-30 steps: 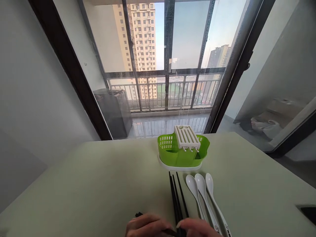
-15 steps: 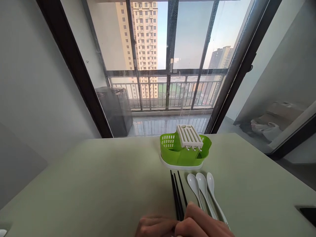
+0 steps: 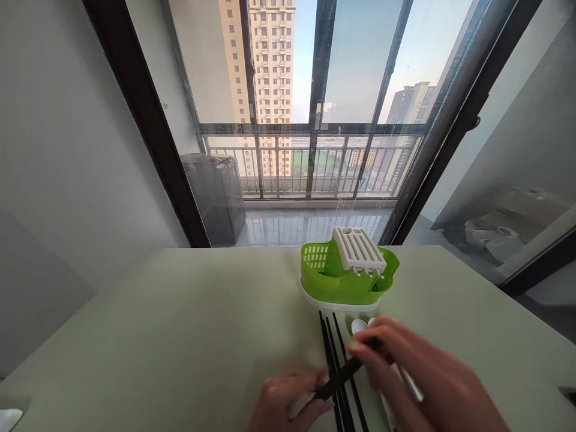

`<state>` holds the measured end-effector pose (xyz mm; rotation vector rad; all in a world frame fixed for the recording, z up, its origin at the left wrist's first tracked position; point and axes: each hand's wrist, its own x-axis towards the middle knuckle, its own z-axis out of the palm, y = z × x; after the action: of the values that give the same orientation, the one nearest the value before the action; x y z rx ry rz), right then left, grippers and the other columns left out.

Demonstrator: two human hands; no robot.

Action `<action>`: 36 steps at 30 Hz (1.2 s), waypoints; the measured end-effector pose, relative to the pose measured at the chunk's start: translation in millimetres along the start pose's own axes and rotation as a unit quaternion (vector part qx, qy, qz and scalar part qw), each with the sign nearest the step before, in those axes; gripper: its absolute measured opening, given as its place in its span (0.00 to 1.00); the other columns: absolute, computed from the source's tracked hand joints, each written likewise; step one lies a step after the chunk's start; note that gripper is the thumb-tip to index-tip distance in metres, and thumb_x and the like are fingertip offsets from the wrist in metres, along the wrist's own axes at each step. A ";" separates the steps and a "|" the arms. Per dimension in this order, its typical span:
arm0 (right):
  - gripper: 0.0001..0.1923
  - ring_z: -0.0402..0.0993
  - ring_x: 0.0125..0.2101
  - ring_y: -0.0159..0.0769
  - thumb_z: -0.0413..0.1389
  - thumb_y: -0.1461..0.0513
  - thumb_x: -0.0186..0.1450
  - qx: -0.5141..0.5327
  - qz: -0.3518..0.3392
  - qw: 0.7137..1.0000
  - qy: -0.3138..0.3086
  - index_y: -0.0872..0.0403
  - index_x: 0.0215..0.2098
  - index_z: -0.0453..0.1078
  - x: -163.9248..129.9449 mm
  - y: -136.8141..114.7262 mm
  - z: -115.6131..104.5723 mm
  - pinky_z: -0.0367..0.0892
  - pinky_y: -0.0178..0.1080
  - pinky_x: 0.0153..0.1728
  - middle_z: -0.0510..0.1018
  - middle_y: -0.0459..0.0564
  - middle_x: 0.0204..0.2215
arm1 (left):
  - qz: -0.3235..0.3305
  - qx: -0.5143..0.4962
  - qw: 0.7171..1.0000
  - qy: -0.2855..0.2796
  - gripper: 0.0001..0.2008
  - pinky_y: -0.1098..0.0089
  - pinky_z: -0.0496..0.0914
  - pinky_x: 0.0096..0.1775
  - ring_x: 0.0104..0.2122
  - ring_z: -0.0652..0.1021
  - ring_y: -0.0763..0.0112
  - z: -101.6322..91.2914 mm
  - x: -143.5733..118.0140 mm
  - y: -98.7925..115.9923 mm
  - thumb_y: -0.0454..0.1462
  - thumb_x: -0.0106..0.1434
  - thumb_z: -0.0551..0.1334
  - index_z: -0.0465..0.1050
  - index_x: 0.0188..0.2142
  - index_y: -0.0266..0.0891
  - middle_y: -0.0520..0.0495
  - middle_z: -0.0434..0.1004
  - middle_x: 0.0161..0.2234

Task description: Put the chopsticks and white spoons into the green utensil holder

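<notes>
Between my two hands, above the table, a thick black stick-shaped thing (image 3: 343, 376) lies slanted and blurred; its exact kind I cannot make out. My left hand (image 3: 288, 396) pinches its lower left end between thumb and finger. Its upper right end sits in the closed fingers of my right hand (image 3: 418, 375). Several black chopsticks (image 3: 332, 354) lie lengthwise on the table, passing beneath the held thing. White spoons (image 3: 359, 326) lie to their right, mostly hidden under my right hand. Beyond them stands a green cutlery holder (image 3: 330, 290) with a white slotted top and a white base.
The pale green table (image 3: 193, 336) reaches to a glass door and window (image 3: 310, 126). A white object (image 3: 9, 417) shows at the left edge, and a dark object (image 3: 570, 396) at the right edge. Behind the glass stands a grey appliance (image 3: 216, 198).
My hands have come up and apart, showing the black thing between them. The right hand has moved forward over the spoons. The whole view has shifted slightly.
</notes>
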<state>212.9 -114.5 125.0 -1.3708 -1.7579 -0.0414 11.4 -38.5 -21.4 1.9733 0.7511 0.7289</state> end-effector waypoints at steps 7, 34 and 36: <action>0.16 0.72 0.22 0.31 0.52 0.50 0.75 -0.057 0.088 0.975 0.195 0.49 0.35 0.73 79.4 24.3 -44.6 0.63 0.33 0.23 0.75 0.43 0.21 | -0.069 -0.135 0.982 0.110 0.24 0.64 0.75 0.52 0.46 0.81 0.64 -2.2 5.5 -11.1 0.50 0.71 0.61 0.70 0.61 0.40 0.41 0.82 0.45; 0.27 0.77 0.44 0.48 0.52 0.43 0.72 -0.136 0.134 0.979 -0.068 0.59 0.48 0.75 154.4 174.6 36.2 0.69 0.47 0.44 0.79 0.65 0.47 | -0.113 -0.101 0.986 0.076 0.22 0.67 0.74 0.44 0.38 0.80 0.63 -1.4 10.4 -0.7 0.55 0.72 0.56 0.75 0.42 0.40 0.44 0.80 0.36; 0.28 0.77 0.46 0.50 0.52 0.44 0.72 -0.142 0.130 0.981 -0.023 0.59 0.53 0.73 145.2 160.6 27.1 0.70 0.49 0.45 0.77 0.67 0.52 | -0.105 -0.097 0.987 0.074 0.21 0.67 0.74 0.44 0.37 0.80 0.64 -1.8 10.1 -1.0 0.54 0.73 0.56 0.75 0.42 0.40 0.44 0.80 0.35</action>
<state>324.0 73.3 127.3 -1.8139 -1.6416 -0.1212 16.4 -29.7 -19.5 1.6495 0.9250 0.7959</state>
